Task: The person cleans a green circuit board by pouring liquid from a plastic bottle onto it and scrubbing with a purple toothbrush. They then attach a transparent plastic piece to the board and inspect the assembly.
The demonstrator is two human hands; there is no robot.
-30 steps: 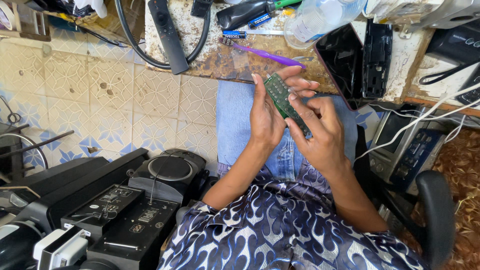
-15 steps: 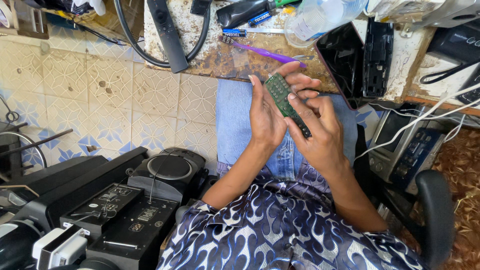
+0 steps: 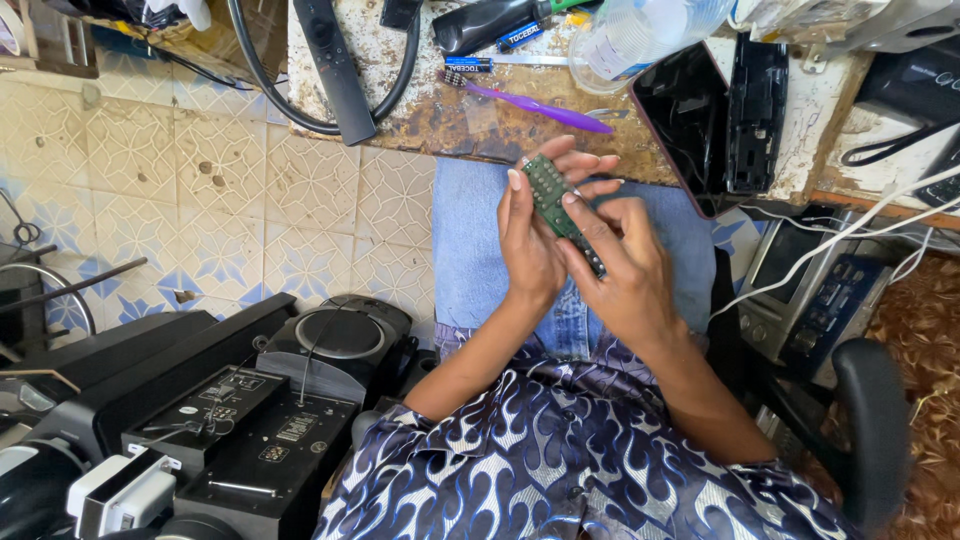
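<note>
Electronics are crowding the scene: a black stereo unit (image 3: 215,430) is sitting on the tiled floor (image 3: 200,200) at the lower left, and a worn counter (image 3: 450,110) is running across the top, carrying a black remote (image 3: 335,65), an opened black casing (image 3: 690,115), a purple toothbrush (image 3: 535,103) and a clear plastic bottle (image 3: 640,30). Nothing is blocking the 2 hands, which are hovering over the person's denim lap just below the counter's edge. The left hand (image 3: 530,245) is standing upright, fingers cradling a narrow green circuit board (image 3: 560,205). The right hand (image 3: 625,270) is gripping the board's lower end, thumb pressing on its face.
</note>
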